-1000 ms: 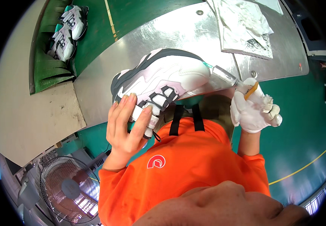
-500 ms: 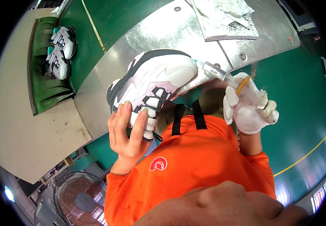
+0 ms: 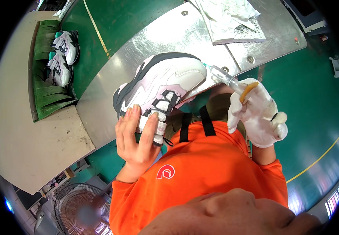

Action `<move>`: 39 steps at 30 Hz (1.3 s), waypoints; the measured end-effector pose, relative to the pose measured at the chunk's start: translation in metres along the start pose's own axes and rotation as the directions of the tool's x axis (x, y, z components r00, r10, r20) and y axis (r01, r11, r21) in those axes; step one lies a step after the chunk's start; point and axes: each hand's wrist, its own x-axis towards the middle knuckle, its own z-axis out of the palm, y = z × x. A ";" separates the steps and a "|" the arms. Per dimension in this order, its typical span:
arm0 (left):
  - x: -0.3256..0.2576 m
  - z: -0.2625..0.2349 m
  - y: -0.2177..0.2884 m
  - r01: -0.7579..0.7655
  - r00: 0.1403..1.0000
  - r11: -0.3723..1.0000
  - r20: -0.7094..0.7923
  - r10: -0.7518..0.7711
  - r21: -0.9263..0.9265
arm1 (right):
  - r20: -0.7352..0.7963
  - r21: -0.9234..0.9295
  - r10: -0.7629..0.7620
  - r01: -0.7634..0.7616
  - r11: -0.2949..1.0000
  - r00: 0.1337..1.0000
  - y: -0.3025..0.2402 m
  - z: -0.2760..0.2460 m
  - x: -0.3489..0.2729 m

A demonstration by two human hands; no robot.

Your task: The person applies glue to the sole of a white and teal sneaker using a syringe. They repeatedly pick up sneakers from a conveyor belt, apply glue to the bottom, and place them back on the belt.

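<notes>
A white and lilac sneaker with a dark sole edge lies tilted on its side, toe to the right. My bare left hand is closed round its strap and collar, fingers across the upper. My right hand, in a white glove, grips a clear syringe with an orange piece at its rear end. The syringe's thin tip meets the toe, at the edge between upper and sole; I cannot tell if it touches. Part of the glove's fingers is folded toward the palm.
Beneath the sneaker is a curved metal tabletop. A white cloth lies on a speckled board at the far side. Two similar sneakers sit by green strips at the left, beside a beige surface. A fan stands at lower left.
My right hand has turned slightly, and the syringe has shifted a little left toward the toe. The sneaker and left hand have moved slightly to the right in view.
</notes>
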 end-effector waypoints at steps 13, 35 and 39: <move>0.027 -0.015 -0.011 0.114 0.984 0.983 0.150 -0.092 -0.142 | -0.073 -0.050 0.046 -0.050 0.998 0.996 -0.003 0.018 -0.003; 0.178 -0.006 -0.127 0.386 0.490 0.726 0.794 0.362 -0.569 | 0.401 -0.292 -0.225 0.356 0.887 0.888 0.091 -0.055 0.025; 0.222 0.035 -0.112 0.461 0.449 0.644 0.787 0.424 -0.610 | 0.403 -0.316 -0.157 0.298 0.901 0.902 0.083 -0.051 0.025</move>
